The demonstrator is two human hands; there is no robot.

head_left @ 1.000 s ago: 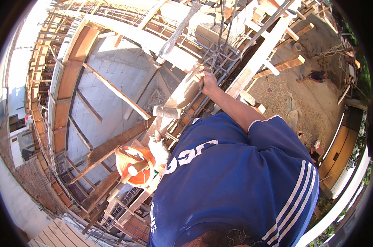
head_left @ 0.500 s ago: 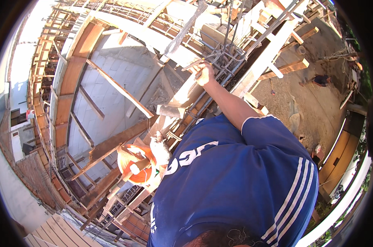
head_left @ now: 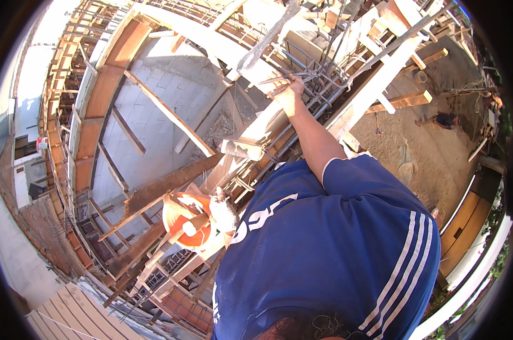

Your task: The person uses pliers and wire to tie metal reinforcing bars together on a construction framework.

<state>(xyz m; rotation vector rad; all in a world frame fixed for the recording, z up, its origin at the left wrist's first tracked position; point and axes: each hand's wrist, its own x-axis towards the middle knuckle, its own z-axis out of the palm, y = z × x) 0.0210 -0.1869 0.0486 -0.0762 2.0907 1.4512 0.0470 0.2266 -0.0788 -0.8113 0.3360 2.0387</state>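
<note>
My right hand reaches up and away, its fingers closed round what look like metal pincers. Two slim handles stick out to the left of the fist, a little apart. Just beyond it, the tool's far end is lost among tangled steel bars at the top of a rebar cage. A pale, sunlit shape beside my shirt seems to be my left hand; glare washes out its fingers. Close by is an orange bucket, with a piece of wood across its opening.
A timber beam form runs below my right hand, with a short wood block across it. Slanting props stand over a deep drop at left. On the ground far below at right, a person is visible.
The view has shifted a little, so the beam and bars sit farther right. My right hand stays at the bars; the pincers' handles now show farther apart.
</note>
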